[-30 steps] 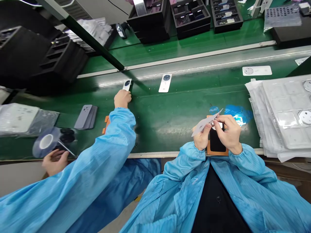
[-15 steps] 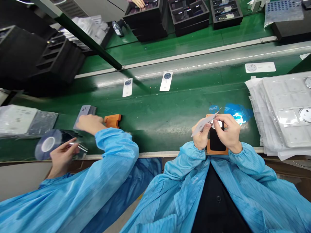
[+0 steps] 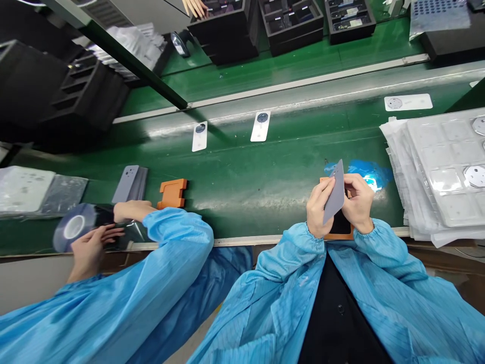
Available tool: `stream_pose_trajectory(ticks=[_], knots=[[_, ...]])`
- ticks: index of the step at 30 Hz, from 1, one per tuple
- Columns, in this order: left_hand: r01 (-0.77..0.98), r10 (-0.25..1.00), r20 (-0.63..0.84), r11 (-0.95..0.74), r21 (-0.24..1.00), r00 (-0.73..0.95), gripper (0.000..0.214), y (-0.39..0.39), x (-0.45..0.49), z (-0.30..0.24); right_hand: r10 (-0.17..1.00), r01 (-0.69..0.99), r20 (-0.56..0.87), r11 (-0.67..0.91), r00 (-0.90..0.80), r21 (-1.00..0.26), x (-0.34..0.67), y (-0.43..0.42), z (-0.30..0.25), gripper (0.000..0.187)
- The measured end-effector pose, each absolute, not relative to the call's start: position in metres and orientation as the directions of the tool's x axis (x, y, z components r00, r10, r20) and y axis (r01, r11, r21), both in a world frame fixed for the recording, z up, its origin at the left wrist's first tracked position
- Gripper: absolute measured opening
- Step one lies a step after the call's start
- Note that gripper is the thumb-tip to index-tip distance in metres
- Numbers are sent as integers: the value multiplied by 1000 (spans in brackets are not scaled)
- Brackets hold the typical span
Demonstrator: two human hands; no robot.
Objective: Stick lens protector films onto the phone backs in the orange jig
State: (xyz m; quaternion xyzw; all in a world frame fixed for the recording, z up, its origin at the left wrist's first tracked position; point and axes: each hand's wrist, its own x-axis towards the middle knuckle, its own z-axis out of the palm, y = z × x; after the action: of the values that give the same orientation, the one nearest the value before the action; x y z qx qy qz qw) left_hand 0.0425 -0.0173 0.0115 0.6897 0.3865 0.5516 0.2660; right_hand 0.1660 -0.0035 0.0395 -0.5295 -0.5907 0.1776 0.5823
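Note:
My left hand (image 3: 317,210) pinches a thin grey phone back cover (image 3: 334,199) and holds it tilted, nearly edge-on, with small camera holes near its top. Against the cover's right edge, my right hand (image 3: 358,202) is closed with curled fingers. Its fingertips are partly hidden at the cover. Below both hands an orange fixture (image 3: 339,236) lies at the bench edge with a black phone-shaped piece (image 3: 342,223) in it. Blue film (image 3: 366,172) lies just behind my right hand.
At left, a co-worker's hands (image 3: 89,247) work by a tape roll (image 3: 74,227), stacked grey covers (image 3: 131,184) and another orange fixture (image 3: 172,193). White cards with round parts (image 3: 260,126) lie farther back. Clear trays (image 3: 447,202) are stacked at right. Black bins (image 3: 291,30) stand behind the rail.
The phone back cover has turned from a slanted, flatter pose to nearly upright, its grey face showing. My hands stay over the fixture. The co-worker's upper hand moved from the stacked covers towards the tape.

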Motion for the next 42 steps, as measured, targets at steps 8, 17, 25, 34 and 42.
stream_pose_trajectory(ticks=[8, 17, 25, 34, 42], knots=[[219, 832, 543, -554, 803, 114, 47, -23, 47, 15, 832, 412, 492, 366, 257, -834, 166, -3, 42, 6], [-372, 978, -197, 158, 915, -70, 63, 4, 33, 6, 802, 818, 530, 94, 275, -567, 243, 31, -17, 14], [-140, 1000, 14, -13, 990, 9, 57, 13, 5, 13, 827, 906, 512, 10, 230, -423, 312, 25, -38, 19], [314, 693, 433, -677, 665, 577, 42, 4, -5, 11, 913, 852, 377, 67, 158, -520, 291, -17, -1, 10], [506, 599, 262, -790, 347, 756, 43, 7, 5, -6, 815, 740, 447, 549, -369, -390, 253, -47, 31, 38]])
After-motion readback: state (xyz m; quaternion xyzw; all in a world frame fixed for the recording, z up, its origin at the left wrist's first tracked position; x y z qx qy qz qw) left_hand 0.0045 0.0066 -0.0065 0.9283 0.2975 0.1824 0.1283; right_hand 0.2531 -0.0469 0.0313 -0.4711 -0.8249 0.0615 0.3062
